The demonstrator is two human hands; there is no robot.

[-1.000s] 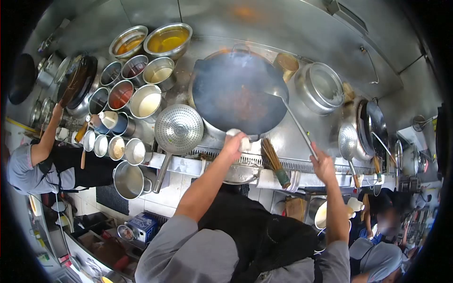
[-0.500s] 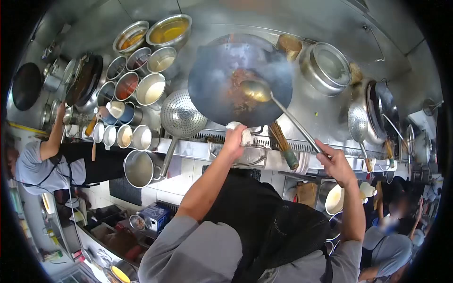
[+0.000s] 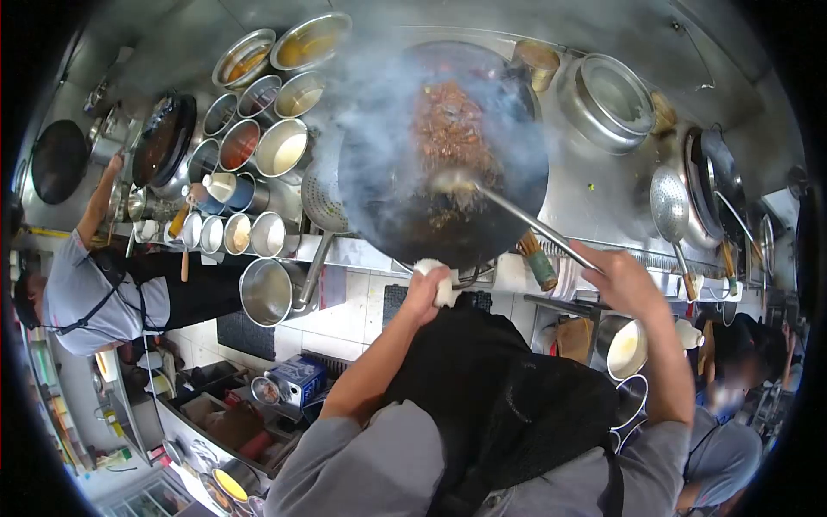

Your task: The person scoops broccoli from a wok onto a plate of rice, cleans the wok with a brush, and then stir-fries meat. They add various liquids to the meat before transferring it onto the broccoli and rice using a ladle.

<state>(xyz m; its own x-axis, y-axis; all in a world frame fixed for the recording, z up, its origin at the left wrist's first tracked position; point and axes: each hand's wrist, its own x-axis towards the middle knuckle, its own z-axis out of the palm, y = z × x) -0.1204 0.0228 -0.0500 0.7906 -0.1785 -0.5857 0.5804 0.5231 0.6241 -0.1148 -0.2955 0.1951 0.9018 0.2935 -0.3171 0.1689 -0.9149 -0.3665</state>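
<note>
My left hand (image 3: pixel 422 295) is closed around a folded white cloth (image 3: pixel 444 283) at the near rim of a large dark wok (image 3: pixel 413 239), where a metal handle (image 3: pixel 472 274) shows beside it. My right hand (image 3: pixel 622 280), slightly blurred, grips the long handle of a metal ladle (image 3: pixel 541 227). The ladle's bowl sits inside the wok, against the near side of the food. Shredded reddish-brown food (image 3: pixel 450 125) is spread up the wok's far side, with darker bits lower down. Thick smoke partly hides the wok's left side.
Left of the wok stand metal pots of sauce (image 3: pixel 282 148), a perforated strainer (image 3: pixel 325 194) and steel basins (image 3: pixel 312 43). To its right are a bamboo brush (image 3: pixel 538 263), a large lidded-looking pot (image 3: pixel 607 103) and a skimmer (image 3: pixel 670 207). A co-worker (image 3: pixel 108 293) stands at left, another (image 3: pixel 719 448) at lower right.
The wok has moved nearer to me and its tilt has changed. The food has shifted to the far side and spread out. The ladle has come down slightly left; smoke is thicker.
</note>
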